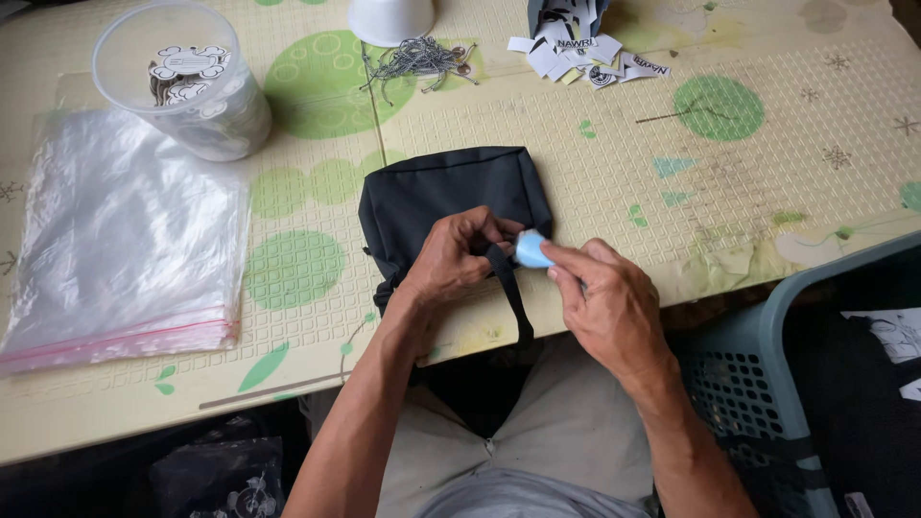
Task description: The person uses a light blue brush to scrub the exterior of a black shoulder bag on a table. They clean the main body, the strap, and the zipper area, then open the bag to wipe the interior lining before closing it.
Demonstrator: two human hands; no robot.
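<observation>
Stack of clear plastic zip bags (125,240) lies far left. Left hand (451,261) pinches the small black fabric pouch (451,197) at table edge (115,422); right hand (604,297) grips a light-blue plastic lighter (531,249) against its black strap (508,288).

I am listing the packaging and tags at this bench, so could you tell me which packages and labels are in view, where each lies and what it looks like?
Stack of clear plastic bags: left on the table, flat, rectangular, pink strip along the near edge.
Clear round tub: far left, holding white flower-shaped tags with black outlines.
Pile of paper labels: far centre-right, small white strips with black print, spilling from a dark pouch.
White printed sheets: in the teal basket at the right.
</observation>
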